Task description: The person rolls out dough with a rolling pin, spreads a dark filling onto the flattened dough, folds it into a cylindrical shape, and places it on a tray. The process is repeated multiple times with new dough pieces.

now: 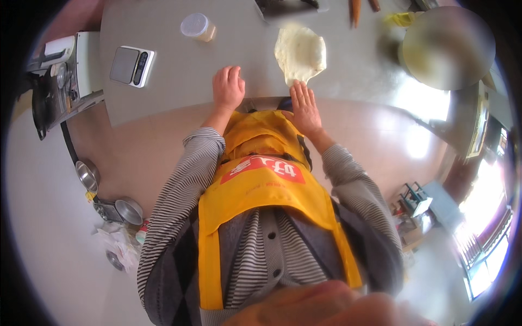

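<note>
A flattened piece of pale dough (300, 53) lies on the grey table (163, 95), narrowing toward the table's near edge. My right hand (306, 109) reaches over that edge, its straight fingertips touching the dough's narrow end. To the left, my left hand (228, 89) is at the table's near edge, apart from the dough. Its fingers are loosely bent with the thumb to the side; no object shows in it, though its underside is hidden.
A kitchen scale (132, 66) and a lidded plastic jar (198, 27) stand on the table's left half. Toward the far side are a dark tray (285, 9) and a tapered orange-brown object (355, 12). Metal bowls (128, 210) sit at lower left.
</note>
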The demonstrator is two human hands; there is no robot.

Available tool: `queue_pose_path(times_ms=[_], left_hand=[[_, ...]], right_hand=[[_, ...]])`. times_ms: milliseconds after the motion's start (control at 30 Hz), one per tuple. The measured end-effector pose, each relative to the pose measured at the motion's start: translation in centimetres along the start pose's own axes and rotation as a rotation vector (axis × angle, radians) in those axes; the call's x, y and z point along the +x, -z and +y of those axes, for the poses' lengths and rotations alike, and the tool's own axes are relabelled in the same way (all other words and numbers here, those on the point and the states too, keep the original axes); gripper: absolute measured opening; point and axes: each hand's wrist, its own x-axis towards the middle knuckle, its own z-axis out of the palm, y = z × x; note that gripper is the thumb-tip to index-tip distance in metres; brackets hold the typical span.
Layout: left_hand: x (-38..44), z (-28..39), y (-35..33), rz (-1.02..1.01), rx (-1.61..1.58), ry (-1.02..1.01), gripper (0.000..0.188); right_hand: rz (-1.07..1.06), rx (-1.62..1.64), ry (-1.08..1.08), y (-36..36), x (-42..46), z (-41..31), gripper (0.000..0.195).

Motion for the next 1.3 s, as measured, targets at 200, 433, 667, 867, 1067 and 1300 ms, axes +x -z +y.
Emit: queue_pose_path(times_ms=[200, 433, 667, 867, 1067, 1300], left_hand=[[-0.4, 0.0, 0.1, -0.034, 0.000, 0.034, 0.032], [-0.1, -0.3, 0.3, -0.036, -0.007, 0.026, 0.032], [0.0, 0.0, -0.2, -0.012, -0.045, 0.004, 0.032], [-0.6, -0.7, -0.5, 0.026, -0.040, 0.000, 0.033], [-0.4, -0.3, -0.2, 0.010, 0.020, -0.014, 0.034], [-0.2, 0.0, 0.0, -0.017, -0.004, 0.005, 0.034]], right_hand=[[0.184, 0.008, 0.009, 2.8, 6.0, -1.6, 0.087], [0.217, 0.061, -0.137, -1.1, 3.5, -2.1, 0.091], [0.419, 0.038, -0.123, 1.5, 13.5, -0.6, 0.092], [0.262, 0.054, -0.335, -2.4, 6.9, -2.2, 0.093], [0.220, 0.059, -0.199, -0.9, 1.6, -2.3, 0.091], [0.061, 0.068, -0.079, -0.1, 0.3, -1.7, 0.088]])
